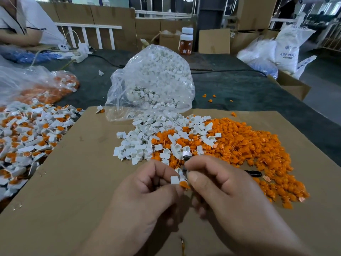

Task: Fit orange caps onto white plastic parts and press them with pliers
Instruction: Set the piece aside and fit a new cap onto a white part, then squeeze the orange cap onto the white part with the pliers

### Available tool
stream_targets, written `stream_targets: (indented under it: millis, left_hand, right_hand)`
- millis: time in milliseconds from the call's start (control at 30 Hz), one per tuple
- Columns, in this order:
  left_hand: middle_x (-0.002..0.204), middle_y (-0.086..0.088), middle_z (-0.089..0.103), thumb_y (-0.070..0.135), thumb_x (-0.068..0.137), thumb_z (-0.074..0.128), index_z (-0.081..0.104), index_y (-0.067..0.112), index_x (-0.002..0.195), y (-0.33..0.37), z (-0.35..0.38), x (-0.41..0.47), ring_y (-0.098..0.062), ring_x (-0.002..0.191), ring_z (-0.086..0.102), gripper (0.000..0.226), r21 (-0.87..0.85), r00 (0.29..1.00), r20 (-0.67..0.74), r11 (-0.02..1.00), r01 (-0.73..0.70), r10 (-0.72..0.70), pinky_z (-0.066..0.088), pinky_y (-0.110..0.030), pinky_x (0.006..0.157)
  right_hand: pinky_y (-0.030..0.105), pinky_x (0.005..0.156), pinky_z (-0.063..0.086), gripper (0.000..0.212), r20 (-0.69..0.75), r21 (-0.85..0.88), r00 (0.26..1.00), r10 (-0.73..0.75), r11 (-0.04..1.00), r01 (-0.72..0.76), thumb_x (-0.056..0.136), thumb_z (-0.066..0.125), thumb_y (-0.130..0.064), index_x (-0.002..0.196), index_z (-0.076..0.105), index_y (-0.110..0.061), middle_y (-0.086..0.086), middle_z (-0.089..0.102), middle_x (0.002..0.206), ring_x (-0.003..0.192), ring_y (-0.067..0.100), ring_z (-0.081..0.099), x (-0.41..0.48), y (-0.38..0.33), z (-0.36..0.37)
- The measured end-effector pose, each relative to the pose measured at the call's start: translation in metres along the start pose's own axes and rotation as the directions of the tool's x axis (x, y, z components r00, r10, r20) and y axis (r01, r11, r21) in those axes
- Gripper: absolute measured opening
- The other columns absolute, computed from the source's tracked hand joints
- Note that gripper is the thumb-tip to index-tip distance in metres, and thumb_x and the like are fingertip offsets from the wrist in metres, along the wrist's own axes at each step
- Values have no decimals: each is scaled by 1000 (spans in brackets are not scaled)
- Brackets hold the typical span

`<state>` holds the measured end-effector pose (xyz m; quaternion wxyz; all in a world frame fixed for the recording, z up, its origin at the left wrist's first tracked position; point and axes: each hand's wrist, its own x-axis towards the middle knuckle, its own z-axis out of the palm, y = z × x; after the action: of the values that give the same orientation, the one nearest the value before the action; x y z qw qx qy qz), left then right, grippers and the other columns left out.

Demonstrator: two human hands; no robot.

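Two hands meet lower ctr. Left hand (147, 187) grip pinches white part (175, 179) w/ orange cap (184, 184) at its lower edge; right hand (227, 189) grip clamped on dark tool, prob. pliers (184, 171), I judge. Held just below loose piles (239, 145) on cardboard (83, 182) for short reach.

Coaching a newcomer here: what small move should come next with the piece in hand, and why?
Probably squeeze the pliers: the left hand pinches a white part with an orange cap at its end, and the right hand seems to bring the dark tip against it.
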<state>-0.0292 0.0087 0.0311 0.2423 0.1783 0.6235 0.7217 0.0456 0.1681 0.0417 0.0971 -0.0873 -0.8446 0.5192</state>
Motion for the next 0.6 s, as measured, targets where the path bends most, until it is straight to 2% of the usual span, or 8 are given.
stream_targets:
  millis: [33, 67, 100, 167, 233, 333, 467, 600]
  left_hand:
    - [54, -18, 57, 21, 47, 89, 68, 14, 71, 1, -1, 1, -26, 43, 50, 33, -24, 999, -36, 1000, 4, -5, 45, -30, 44]
    - [53, -18, 55, 21, 46, 87, 67, 13, 71, 1, -3, 2, -25, 42, 48, 33, -59, 997, -71, 998, 13, -17, 46, -33, 46]
    - [52, -17, 54, 16, 45, 88, 67, 13, 71, 1, -5, 4, -24, 40, 46, 33, -97, 994, -100, 995, 28, -38, 46, -35, 48]
    - [54, -14, 53, 13, 45, 84, 68, 13, 72, 1, -9, 6, -20, 41, 46, 31, -151, 988, -142, 988, 37, -59, 45, -33, 44]
    - [56, -11, 54, 20, 49, 79, 68, 13, 73, 3, -12, 8, -15, 44, 48, 27, -158, 987, -149, 987, 29, -53, 42, -26, 38]
    - [60, -9, 55, 7, 58, 80, 68, 14, 73, 1, -14, 9, -13, 47, 50, 20, -145, 990, -124, 988, 46, -64, 42, -21, 40]
    - [61, -8, 55, 14, 66, 71, 68, 18, 70, -1, -14, 10, -13, 48, 50, 7, -184, 990, -122, 982, 45, -68, 42, -22, 39]
    - [61, -9, 54, 13, 65, 72, 67, 15, 74, -2, -14, 11, -14, 47, 49, 10, -197, 990, -110, 978, 66, -89, 43, -26, 41]
  right_hand:
    - [18, 64, 50, 33, -58, -288, 990, -127, 952, 105, 84, 42, -66, 110, 55, -50, -19, 62, 96, 88, -1, 58, 0, 1, -8]
    - [14, 71, 44, 42, -59, -534, 971, -230, 829, 164, 82, 36, -71, 116, 49, -51, -27, 55, 107, 100, -6, 49, 0, -1, -16]
    - [17, 82, 39, 50, -7, -681, 970, -242, 712, 172, 81, 33, -73, 124, 43, -49, -29, 45, 117, 108, -7, 39, 1, -1, -23]
    - [30, 99, 31, 66, 85, -850, 994, -72, 515, 110, 80, 32, -75, 139, 24, -45, -22, 29, 133, 122, 6, 25, 4, 1, -30]
    - [37, 105, 25, 72, 115, -903, 989, 98, 426, 63, 82, 34, -75, 143, 12, -44, -19, 21, 139, 127, 11, 20, 5, 5, -36]
    - [37, 105, 26, 71, 126, -917, 987, 98, 390, 78, 84, 33, -75, 144, 13, -43, -18, 25, 141, 128, 13, 23, 5, 8, -43]
    - [36, 102, 29, 72, 131, -935, 985, 115, 346, 83, 81, 34, -76, 144, 19, -42, -20, 32, 139, 126, 14, 26, 7, 8, -50]
    - [36, 102, 27, 72, 153, -915, 979, 134, 393, 89, 82, 43, -73, 144, 20, -44, -28, 32, 142, 129, 11, 24, 7, 8, -55]
